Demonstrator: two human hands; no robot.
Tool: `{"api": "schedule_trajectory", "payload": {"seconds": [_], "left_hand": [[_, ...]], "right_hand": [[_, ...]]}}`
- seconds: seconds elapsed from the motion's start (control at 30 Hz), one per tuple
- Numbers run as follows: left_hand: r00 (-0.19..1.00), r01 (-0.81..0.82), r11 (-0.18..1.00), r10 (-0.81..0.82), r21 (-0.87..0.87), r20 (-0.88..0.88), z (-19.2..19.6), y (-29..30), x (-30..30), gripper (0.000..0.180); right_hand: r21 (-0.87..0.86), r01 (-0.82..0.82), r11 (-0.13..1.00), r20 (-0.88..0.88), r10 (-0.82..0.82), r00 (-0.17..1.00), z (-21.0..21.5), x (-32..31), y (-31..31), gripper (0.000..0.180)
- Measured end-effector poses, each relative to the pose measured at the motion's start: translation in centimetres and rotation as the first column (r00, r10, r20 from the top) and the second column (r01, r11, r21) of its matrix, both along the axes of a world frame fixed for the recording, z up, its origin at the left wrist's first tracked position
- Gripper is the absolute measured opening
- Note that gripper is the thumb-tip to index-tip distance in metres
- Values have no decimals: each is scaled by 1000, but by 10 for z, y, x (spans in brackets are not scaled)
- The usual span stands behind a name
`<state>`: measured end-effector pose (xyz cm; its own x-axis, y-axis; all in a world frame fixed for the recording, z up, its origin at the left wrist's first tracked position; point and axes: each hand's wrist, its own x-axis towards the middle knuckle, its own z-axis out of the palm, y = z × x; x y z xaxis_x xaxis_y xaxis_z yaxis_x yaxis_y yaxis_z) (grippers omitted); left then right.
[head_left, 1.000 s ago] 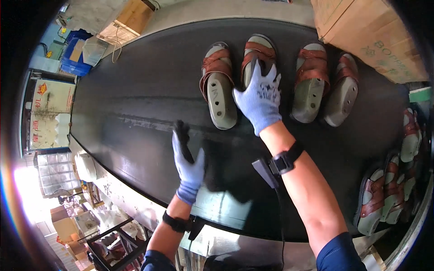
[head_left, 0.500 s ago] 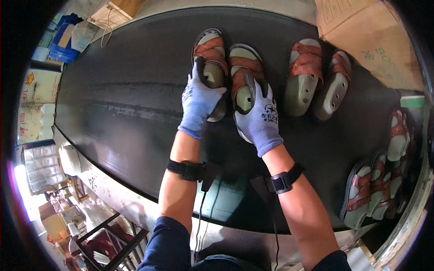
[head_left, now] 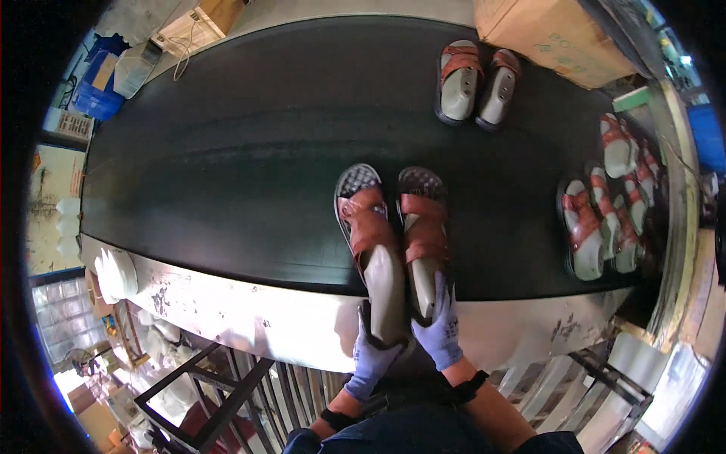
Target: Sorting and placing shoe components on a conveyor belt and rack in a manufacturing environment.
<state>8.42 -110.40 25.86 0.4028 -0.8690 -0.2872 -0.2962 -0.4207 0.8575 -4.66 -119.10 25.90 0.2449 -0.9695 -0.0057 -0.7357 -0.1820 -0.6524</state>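
Two brown strap sandals lie side by side in front of me, the left sandal (head_left: 368, 225) and the right sandal (head_left: 425, 227). Each has a grey-green shoe last in it, the left last (head_left: 386, 291) and the right last (head_left: 423, 286). My left hand (head_left: 374, 352), in a pale blue glove with dark fingertips, is closed around the heel end of the left last. With the same kind of glove, my right hand (head_left: 439, 330) grips the heel of the right one. Both heel ends reach over the near metal edge; the toes point away from me.
A black conveyor belt (head_left: 227, 189) spans the view behind a worn metal edge (head_left: 219, 314). Another sandal pair (head_left: 459, 83) on lasts stands far right near a cardboard box (head_left: 544, 41). Several more sandals (head_left: 586, 227) cluster at the right end. A black metal frame (head_left: 189, 390) stands below left.
Both hands have drawn the pair of sandals from the far part of the belt to the near edge, close to my body. My view has shifted too.
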Motion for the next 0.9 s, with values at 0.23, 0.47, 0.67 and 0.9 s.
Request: {"api": "schedule_trajectory", "payload": {"seconds": [0.23,0.47,0.67,0.9], "left_hand": [[458,32,997,42,64,-888,-2,69,30,90],[495,289,946,-17,146,-868,18,115,37,90],[436,755,632,-681,-172,-588,71,92,-57,92],[-226,891,-27,-892,-453,-391,187,190,-265,95]], "right_hand": [[848,-169,502,509,-686,520,-14,-102,120,59],[864,-55,501,502,-847,172,115,-98,208,63],[568,309,763,783,-617,83,165,-170,329,67],[415,838,353,829,-526,-189,214,-217,550,63]]}}
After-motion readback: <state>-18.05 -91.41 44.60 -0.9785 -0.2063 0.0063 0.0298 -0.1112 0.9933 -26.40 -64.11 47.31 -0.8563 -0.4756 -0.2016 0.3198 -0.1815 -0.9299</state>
